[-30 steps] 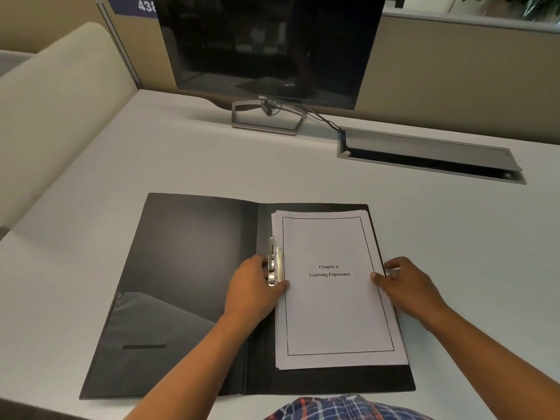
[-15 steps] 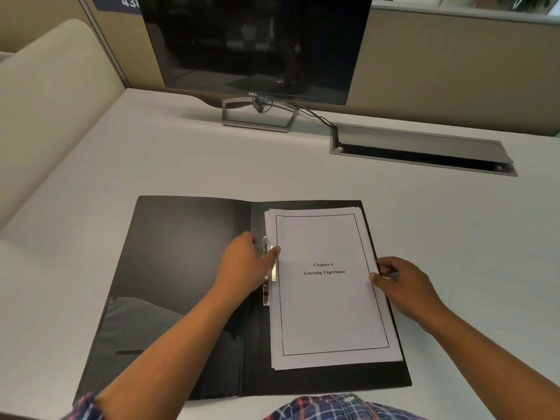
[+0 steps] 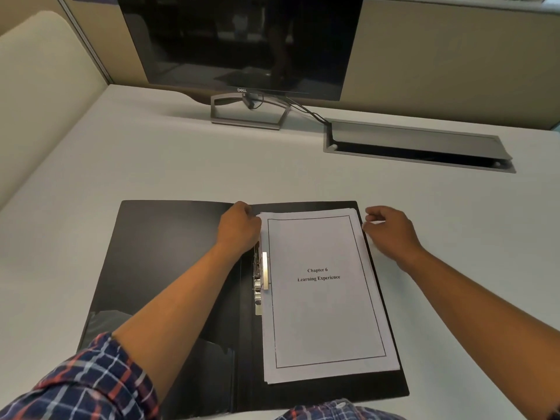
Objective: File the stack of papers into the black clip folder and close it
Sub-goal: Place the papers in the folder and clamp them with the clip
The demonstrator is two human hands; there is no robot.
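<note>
The black clip folder (image 3: 169,253) lies open flat on the white desk. A stack of white papers (image 3: 324,316), top sheet reading "Chapter 6 Learning Experience", rests on its right half. The metal clip (image 3: 263,272) along the spine sits over the stack's left edge. My left hand (image 3: 239,227) is at the stack's top left corner, fingers curled against the paper edge. My right hand (image 3: 391,230) is at the top right corner, fingers curled beside the paper edge; whether it touches the stack I cannot tell.
A dark Dell monitor (image 3: 242,40) on a metal stand (image 3: 248,115) stands at the back of the desk. A grey cable tray with a raised lid (image 3: 418,147) is set into the desk at the back right. Beige partitions enclose the desk.
Both hands have moved away from me, from the middle of the stack's side edges up to its top corners. My left hand has left the clip, which now lies flat on the papers.
</note>
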